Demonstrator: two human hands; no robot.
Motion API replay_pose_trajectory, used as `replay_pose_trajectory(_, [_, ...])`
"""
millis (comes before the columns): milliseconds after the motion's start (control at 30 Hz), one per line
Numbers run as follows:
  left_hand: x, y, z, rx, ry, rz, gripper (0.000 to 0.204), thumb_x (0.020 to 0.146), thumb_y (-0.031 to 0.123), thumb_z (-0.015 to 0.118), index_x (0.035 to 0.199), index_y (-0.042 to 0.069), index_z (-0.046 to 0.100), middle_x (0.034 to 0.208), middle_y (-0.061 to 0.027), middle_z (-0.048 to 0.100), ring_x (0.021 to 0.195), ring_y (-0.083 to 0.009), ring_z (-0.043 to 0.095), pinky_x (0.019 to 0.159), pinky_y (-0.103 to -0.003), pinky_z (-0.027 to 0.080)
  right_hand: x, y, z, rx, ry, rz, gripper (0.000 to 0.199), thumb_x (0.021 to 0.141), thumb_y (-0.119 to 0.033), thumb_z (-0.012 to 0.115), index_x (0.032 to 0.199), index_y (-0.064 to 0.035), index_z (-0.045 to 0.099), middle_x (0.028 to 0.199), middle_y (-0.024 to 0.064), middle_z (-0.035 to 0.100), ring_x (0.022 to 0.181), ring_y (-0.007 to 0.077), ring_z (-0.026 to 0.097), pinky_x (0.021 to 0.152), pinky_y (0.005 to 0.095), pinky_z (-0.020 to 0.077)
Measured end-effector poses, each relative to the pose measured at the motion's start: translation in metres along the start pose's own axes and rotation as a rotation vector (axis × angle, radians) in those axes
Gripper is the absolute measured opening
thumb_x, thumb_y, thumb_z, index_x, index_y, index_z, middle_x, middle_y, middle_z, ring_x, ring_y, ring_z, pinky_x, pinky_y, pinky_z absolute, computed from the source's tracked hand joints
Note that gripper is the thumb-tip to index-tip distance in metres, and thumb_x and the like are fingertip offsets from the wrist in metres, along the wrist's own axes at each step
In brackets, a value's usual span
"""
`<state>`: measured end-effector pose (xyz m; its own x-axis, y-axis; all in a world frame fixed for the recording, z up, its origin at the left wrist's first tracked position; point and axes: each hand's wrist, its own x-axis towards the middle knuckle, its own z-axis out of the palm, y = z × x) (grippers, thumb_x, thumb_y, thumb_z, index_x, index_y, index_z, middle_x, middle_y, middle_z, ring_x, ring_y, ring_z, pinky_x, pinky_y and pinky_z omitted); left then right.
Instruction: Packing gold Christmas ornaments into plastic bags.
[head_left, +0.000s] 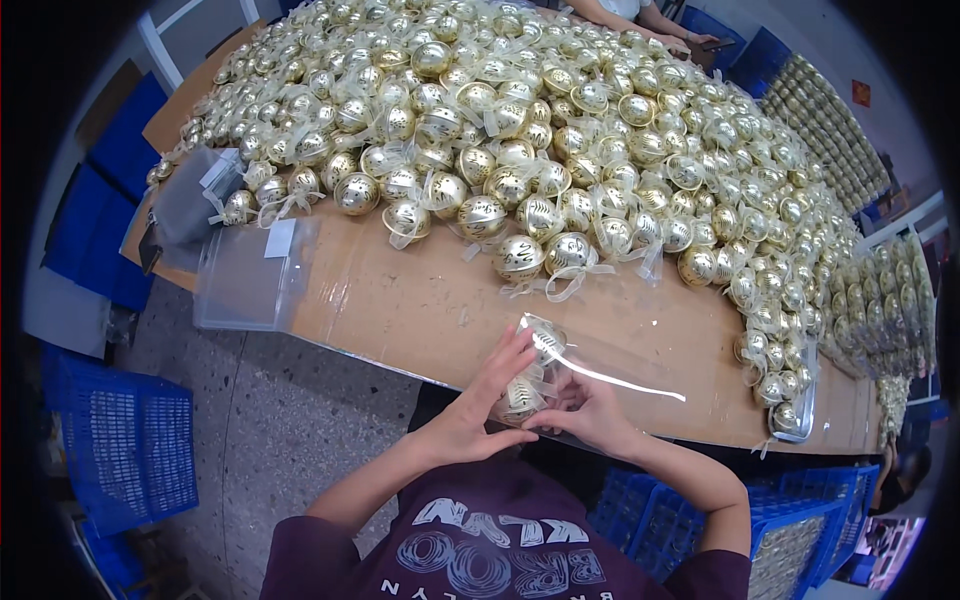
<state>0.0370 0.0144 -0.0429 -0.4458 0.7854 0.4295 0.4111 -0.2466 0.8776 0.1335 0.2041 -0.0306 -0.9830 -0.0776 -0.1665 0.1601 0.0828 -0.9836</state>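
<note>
My left hand [482, 408] and my right hand [592, 410] meet at the near edge of the brown table [400, 310]. Between them they hold a clear plastic box [600, 365] with two gold ball ornaments [535, 370] tied with pale ribbon inside its near end. My left fingers lie over the box and ornaments. My right fingers pinch at the box's near end. A big heap of the same gold ball ornaments [540, 140] covers the table beyond.
A stack of clear flat boxes [250, 275] lies at the table's left edge beside a grey pouch [190, 205]. Blue crates stand on the floor at left [125, 440] and lower right [790, 530]. Packed ornament trays [880, 290] sit at right. Another person's hands [680, 40] rest at the far side.
</note>
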Motion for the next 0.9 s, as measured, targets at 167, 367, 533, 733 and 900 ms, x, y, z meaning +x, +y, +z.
replay_pose_trajectory(167, [0.0,0.012,-0.011,0.137,-0.121,-0.019,0.08,0.071,0.007,0.079,0.141,0.019,0.042,0.156,-0.015,0.017,0.144,-0.0413,0.009,0.115,-0.051,0.019,0.004,-0.008,-0.004,0.335,-0.084,0.027,0.027,0.083,0.007,0.066,0.101,-0.001,0.048,0.086,0.0101,0.064,0.076,0.0171,0.066,0.068,0.0274,0.0556])
replay_pose_trajectory(367, [0.009,0.021,-0.019,0.271,-0.175,0.001,0.069,0.071,0.008,0.077,0.135,0.023,0.053,0.152,-0.0123,0.029,0.139,-0.047,0.019,0.11,-0.053,0.031,0.007,0.0,-0.012,0.334,-0.156,0.071,0.02,0.089,0.0,0.061,0.105,-0.0019,0.048,0.103,0.0119,0.062,0.094,0.0182,0.064,0.078,0.0284,0.054])
replay_pose_trajectory(533, [0.001,0.029,-0.039,0.408,-0.082,-0.029,0.067,0.071,0.008,0.077,0.133,0.02,0.054,0.149,-0.0112,0.035,0.139,-0.0462,0.021,0.109,-0.053,0.033,-0.013,-0.035,-0.083,-0.151,-0.382,0.138,0.039,0.086,-0.01,0.069,0.122,0.0002,0.057,0.115,0.0085,0.063,0.104,0.0154,0.06,0.092,0.0305,0.0479])
replay_pose_trajectory(733, [0.003,0.027,-0.032,0.419,-0.071,-0.074,0.065,0.073,0.013,0.078,0.133,0.021,0.054,0.146,-0.0111,0.039,0.138,-0.046,0.024,0.108,-0.052,0.034,0.001,-0.102,-0.14,-0.781,0.44,-0.084,0.016,0.084,-0.014,0.067,0.095,-0.0029,0.068,0.085,0.0057,0.068,0.075,0.0148,0.061,0.069,0.0304,0.0491])
replay_pose_trajectory(900, [0.006,0.02,-0.036,0.47,-0.04,-0.054,0.064,0.065,0.019,0.084,0.125,0.023,0.062,0.142,-0.0055,0.046,0.135,-0.0402,0.032,0.108,-0.049,0.036,0.083,-0.119,-0.145,-0.993,0.361,-0.324,0.016,0.082,-0.012,0.068,0.096,-0.0031,0.068,0.088,0.0062,0.067,0.078,0.0174,0.063,0.07,0.0284,0.0483])
